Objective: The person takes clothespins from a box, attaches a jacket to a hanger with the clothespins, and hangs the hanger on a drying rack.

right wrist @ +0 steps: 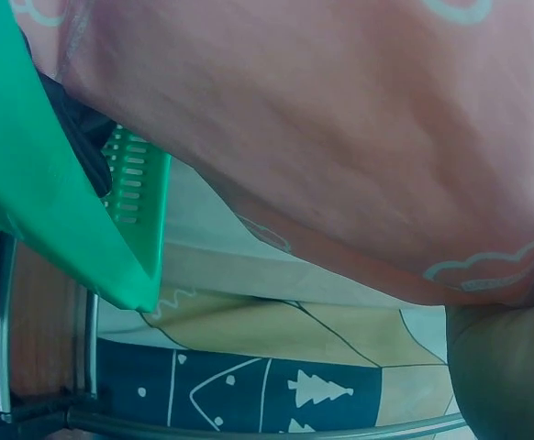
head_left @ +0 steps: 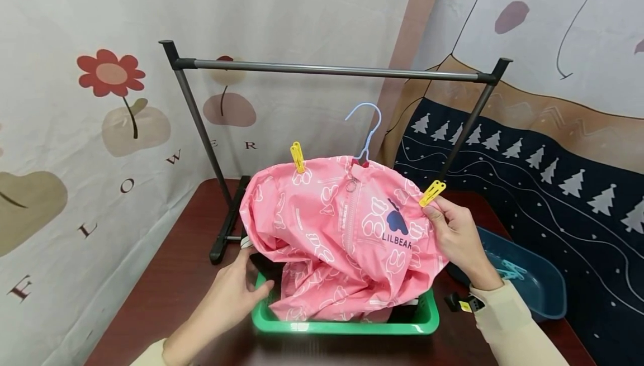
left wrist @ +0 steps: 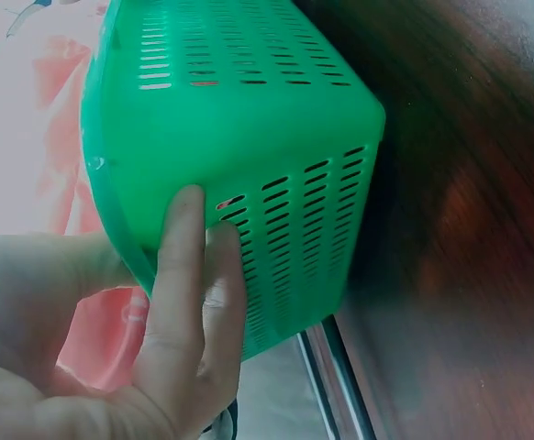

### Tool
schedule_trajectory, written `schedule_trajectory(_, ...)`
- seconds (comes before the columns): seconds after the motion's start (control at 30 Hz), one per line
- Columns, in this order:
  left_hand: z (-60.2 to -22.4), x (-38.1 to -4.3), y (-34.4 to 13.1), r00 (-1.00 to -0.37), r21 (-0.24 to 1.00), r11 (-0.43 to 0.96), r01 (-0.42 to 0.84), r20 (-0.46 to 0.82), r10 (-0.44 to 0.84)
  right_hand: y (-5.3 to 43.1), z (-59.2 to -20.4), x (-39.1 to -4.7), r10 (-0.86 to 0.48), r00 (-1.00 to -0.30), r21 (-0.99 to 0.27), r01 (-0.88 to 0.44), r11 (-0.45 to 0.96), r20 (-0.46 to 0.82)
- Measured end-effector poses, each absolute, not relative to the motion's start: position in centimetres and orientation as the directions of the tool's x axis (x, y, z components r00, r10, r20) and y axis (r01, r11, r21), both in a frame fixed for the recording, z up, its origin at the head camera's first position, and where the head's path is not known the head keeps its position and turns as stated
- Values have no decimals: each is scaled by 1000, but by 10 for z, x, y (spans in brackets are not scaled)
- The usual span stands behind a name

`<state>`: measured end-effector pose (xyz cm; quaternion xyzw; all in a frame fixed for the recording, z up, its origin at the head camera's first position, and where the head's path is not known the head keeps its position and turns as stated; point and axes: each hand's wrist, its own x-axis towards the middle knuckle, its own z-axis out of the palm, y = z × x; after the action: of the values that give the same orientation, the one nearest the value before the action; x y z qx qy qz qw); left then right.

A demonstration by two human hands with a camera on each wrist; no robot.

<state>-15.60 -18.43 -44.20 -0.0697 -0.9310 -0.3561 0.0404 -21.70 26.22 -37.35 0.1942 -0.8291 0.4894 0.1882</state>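
Printed cloth backdrop (head_left: 287,8) behind everything here, with F-L-O-W-E-R lettered across it, and a dark reddish desk (head_left: 166,299) with a metal garment rack (head_left: 327,70). Pink kid's jacket (head_left: 302,204) is in front of the rack, bottom bunched into a green basket (head_left: 344,328). Chest print reads LILBEAR under a navy motif. It's on a light-blue hanger (head_left: 367,145), hook poking out of the collar, not on the bar. Yellow clothespins sit at both shoulders, one (head_left: 297,157) and the other (head_left: 431,193), my guess being so it can't slip off. Right hand (head_left: 460,240) pinches the shoulder edge right by its clothespin, probably keeping that side spread. Left hand (head_left: 228,290) straddles the basket rim, thumb inside, straight fingers (left wrist: 177,284) along the outer wall, maybe steadying it; can't tell if they're actually squeezing. Spare light-blue clothespins (head_left: 512,270) lie in the dark blue tub (head_left: 548,296).
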Motion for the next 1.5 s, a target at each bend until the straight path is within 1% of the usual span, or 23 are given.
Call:
schedule_trajectory(0.13, -441, -155, -185, -992, 683, 719, 124, 88, 88, 262, -373, -217, -137, -855, -740, -504, 445, 500)
schedule_trajectory(0.5, -445, -155, -186, -993, 686, 718, 119, 85, 83, 261, -373, -215, -132, -854, -734, -503, 457, 503)
schedule_trajectory(0.77, -442, -154, -186, -997, 705, 705, 71, 27, 74, 262, -372, -214, -133, -854, -737, -505, 450, 503)
schedule_trajectory(1.1, -440, -150, -194, -999, 685, 728, 30, 1, 41, 262, -371, -214, -126, -859, -743, -495, 450, 496)
schedule_trajectory(1.33, -439, -147, -207, -999, 687, 725, 47, 24, 42, 261, -374, -217, -149, -828, -708, -544, 450, 541)
schedule_trajectory(1.5, -439, -148, -218, -998, 682, 728, 67, 51, 43, 261, -376, -218, -144, -819, -698, -553, 454, 555)
